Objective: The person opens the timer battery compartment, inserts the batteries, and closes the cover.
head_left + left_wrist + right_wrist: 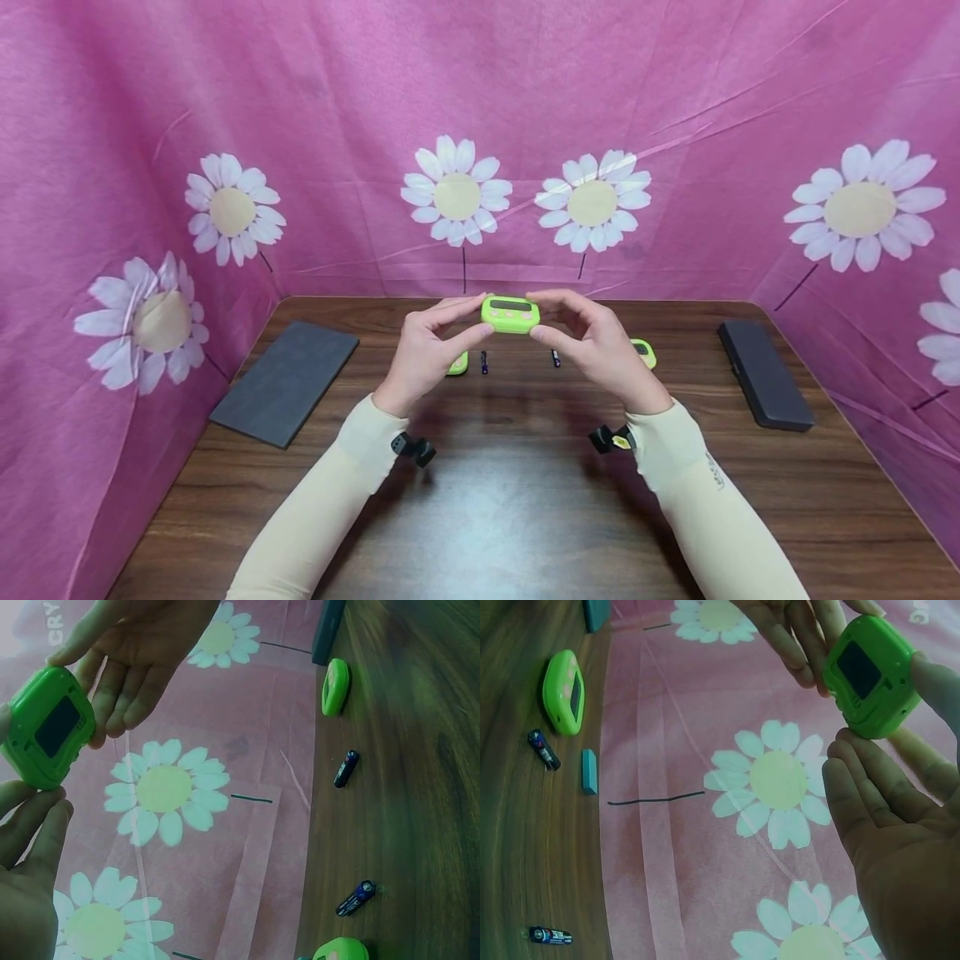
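A person's left hand (431, 342) and right hand (596, 343) pinch opposite ends of a green digital timer (511, 315), raised above a wood-grain table (495, 517), its display and pink buttons facing the head camera. On the tabletop, two small batteries (483, 362) lie between two more green timers (643, 353), flanked by a dark gray board (288, 383) and a black case (765, 375).

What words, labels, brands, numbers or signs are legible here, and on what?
"CRY": pale letters on the pink backdrop, sideways in the left wrist view.
Same backdrop, top right of the right wrist view: pale lettering, too blurred to read.
Batteries: printed, too small and blurred.
Right sleeve: dark lettering, unreadable.
Held green device: no readable digits on its screen.
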Demonstrator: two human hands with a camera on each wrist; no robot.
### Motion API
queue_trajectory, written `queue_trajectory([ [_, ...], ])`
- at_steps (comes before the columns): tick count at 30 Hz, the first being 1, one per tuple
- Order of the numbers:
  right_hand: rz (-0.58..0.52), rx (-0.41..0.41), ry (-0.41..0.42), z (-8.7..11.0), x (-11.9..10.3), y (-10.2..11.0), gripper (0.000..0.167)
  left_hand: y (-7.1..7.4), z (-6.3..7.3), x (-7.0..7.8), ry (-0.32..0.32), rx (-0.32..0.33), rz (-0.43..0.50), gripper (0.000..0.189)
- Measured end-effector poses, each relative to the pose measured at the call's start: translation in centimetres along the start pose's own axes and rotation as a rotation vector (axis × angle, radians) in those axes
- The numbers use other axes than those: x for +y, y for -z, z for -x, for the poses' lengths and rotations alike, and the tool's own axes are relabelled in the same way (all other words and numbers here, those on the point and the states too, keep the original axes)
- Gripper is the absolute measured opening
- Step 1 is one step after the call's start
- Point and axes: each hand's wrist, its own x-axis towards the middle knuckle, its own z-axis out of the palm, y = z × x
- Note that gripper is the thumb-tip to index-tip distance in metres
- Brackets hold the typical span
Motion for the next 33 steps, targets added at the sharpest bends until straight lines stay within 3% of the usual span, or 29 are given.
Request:
queue_trajectory([
  [6, 0.037, -0.021, 0.067, 0.0, 0.2, -0.1, 0.049, -0.1, 0.0, -0.1, -0.002, 0.018, -0.051, 0.044],
  [12, 0.16, -0.037, 0.082, 0.0, 0.4, -0.1, 0.049, -0.4, 0.1, -0.4, -0.02, 0.046, -0.132, 0.041],
  [23, 0.373, -0.068, 0.067, -0.1, 0.2, -0.2, 0.041, -0.8, 0.2, -1.1, -0.215, 0.08, -0.359, 0.042],
  [33, 0.488, -0.036, 0.047, -0.1, 0.2, -0.4, 0.045, -0.9, 0.1, -1.6, -0.288, 0.091, -0.461, 0.039],
])
